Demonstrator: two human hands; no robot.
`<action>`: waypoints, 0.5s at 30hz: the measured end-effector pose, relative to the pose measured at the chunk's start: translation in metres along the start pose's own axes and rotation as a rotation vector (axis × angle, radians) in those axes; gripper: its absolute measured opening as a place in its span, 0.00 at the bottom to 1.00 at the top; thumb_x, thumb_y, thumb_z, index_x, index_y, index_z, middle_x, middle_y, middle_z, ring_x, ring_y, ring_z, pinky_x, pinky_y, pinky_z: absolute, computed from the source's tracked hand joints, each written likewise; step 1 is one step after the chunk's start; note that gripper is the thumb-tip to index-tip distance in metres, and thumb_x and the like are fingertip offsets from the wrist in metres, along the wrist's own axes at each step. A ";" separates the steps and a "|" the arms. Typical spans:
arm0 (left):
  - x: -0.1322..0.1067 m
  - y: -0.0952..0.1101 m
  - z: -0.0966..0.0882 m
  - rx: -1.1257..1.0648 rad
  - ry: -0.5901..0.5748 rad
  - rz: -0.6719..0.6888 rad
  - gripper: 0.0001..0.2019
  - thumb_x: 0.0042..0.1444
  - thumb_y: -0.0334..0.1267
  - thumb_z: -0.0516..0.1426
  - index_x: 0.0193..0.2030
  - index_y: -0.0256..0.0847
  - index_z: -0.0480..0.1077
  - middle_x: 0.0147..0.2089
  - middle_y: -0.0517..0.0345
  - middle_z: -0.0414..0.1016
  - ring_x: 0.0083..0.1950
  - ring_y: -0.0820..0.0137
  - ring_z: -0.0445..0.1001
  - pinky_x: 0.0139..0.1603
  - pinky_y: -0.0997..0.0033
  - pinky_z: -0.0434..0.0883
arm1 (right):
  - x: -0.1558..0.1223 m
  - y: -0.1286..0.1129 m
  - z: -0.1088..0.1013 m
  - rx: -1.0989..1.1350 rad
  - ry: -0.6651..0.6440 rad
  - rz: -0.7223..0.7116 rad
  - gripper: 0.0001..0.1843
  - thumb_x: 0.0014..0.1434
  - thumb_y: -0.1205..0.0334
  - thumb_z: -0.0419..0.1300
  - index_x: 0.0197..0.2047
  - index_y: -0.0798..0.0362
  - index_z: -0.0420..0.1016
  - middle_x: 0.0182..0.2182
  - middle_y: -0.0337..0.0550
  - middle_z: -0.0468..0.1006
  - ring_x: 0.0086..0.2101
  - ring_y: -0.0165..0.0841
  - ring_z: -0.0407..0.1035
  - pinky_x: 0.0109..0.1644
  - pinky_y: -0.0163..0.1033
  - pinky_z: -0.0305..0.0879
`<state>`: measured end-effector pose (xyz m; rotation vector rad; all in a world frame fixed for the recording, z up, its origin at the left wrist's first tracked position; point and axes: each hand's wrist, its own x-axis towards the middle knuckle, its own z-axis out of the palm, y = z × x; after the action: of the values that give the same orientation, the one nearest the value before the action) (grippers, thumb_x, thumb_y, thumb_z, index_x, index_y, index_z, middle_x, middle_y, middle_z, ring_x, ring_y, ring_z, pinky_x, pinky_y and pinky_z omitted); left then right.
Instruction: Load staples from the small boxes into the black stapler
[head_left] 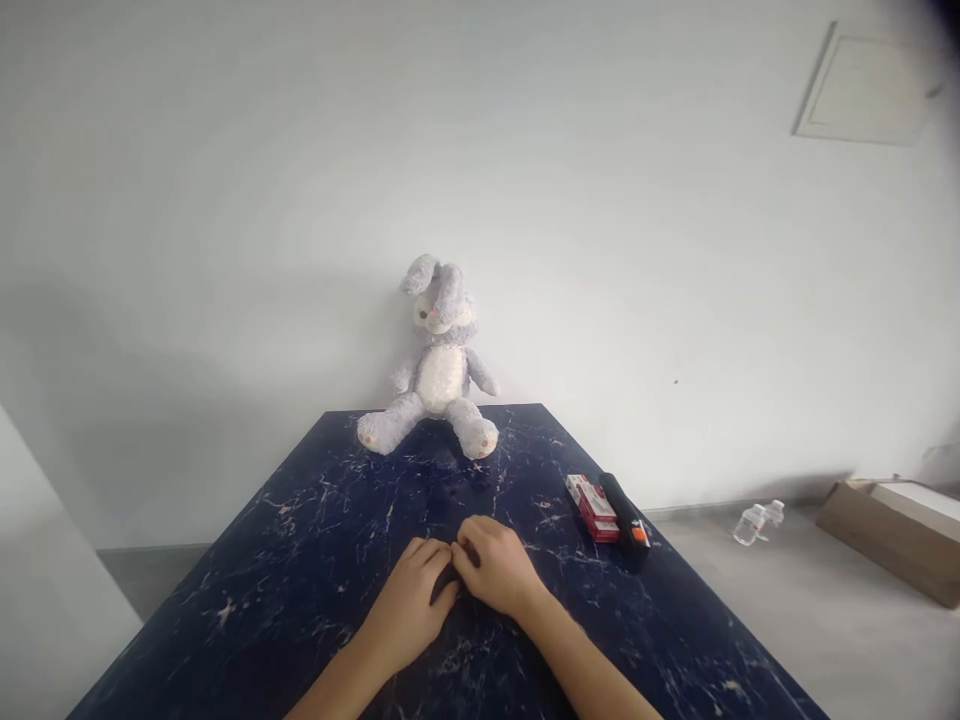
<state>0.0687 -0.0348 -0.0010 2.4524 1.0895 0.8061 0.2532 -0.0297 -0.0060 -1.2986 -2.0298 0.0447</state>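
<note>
While my two hands meet knuckles-up on the counter (pixel 300 560), straight in front of the plush rabbit (pixel 439 375) and well apart from it on my side, the fingers of my left hand (pixel 411 590) and right hand (pixel 495 565) curl in until their tips touch. I cannot tell whether either grip pinches anything, because the dark spot between the fingertips may only be the counter itself. The counter is a glossy, dark blue slab with white marble veins. The rabbit is pale grey fuzzy plush with a white belly, floppy ears and pink-soled feet. It sits on the counter's far edge, leaning against the plain white wall. Right of the rabbit and nearer to me lies a small stack of flat red-and-white packs (pixel 596 507), whose print is too small to read. Just beside them, further from the rabbit, is a long black device (pixel 626 515) with an orange patch at its near end. Far to the right of the rabbit, down on the grey floor (pixel 787 620), two clear plastic bottles (pixel 750 524) lie on their sides. Beyond them stands an open brown cardboard box (pixel 889 535) holding something flat and white.
</note>
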 end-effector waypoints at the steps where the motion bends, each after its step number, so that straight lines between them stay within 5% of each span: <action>1: -0.002 -0.001 -0.001 0.013 -0.003 0.009 0.11 0.63 0.31 0.54 0.49 0.45 0.72 0.50 0.55 0.73 0.53 0.61 0.68 0.56 0.55 0.70 | 0.002 -0.002 0.005 0.011 -0.029 -0.013 0.05 0.61 0.65 0.57 0.32 0.49 0.65 0.29 0.36 0.72 0.31 0.30 0.66 0.36 0.34 0.58; 15: -0.003 0.003 0.004 0.119 0.018 0.052 0.11 0.62 0.30 0.53 0.46 0.45 0.73 0.49 0.54 0.71 0.50 0.60 0.67 0.53 0.54 0.70 | -0.004 0.003 0.006 0.043 -0.158 0.009 0.12 0.68 0.68 0.49 0.34 0.51 0.70 0.32 0.38 0.73 0.35 0.31 0.68 0.41 0.34 0.60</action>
<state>0.0716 -0.0391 -0.0036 2.5866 1.1141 0.8016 0.2525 -0.0296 -0.0138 -1.3128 -2.1434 0.2004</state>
